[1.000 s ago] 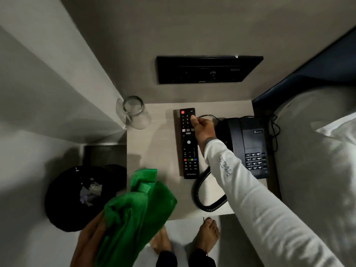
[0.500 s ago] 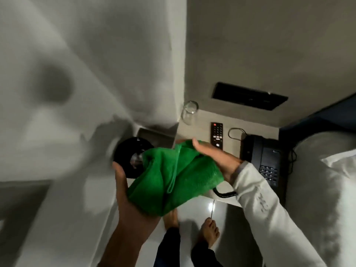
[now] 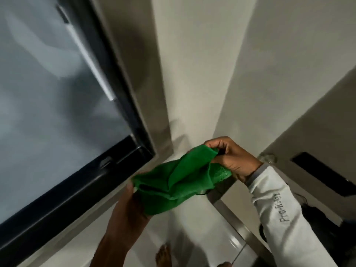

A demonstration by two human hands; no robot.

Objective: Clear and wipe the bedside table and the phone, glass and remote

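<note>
A green cloth (image 3: 179, 182) hangs between both hands in the lower middle of the view. My left hand (image 3: 129, 205) grips its lower left end from below. My right hand (image 3: 231, 158) pinches its upper right corner. Behind my right wrist, the rim of the glass (image 3: 268, 158) just shows. The black phone (image 3: 323, 222) is a dark blurred shape at the right edge, partly hidden by my white sleeve. The remote and the table top are out of view.
A large dark-framed glass pane (image 3: 48, 112) fills the left side. A black wall panel (image 3: 323, 174) sits at the right. A metal strip (image 3: 237, 226) runs along the floor, and bare feet (image 3: 163, 255) show at the bottom.
The view has swung left and up, away from the table. My right hand left the remote and took the cloth's corner; both hands now spread the cloth.
</note>
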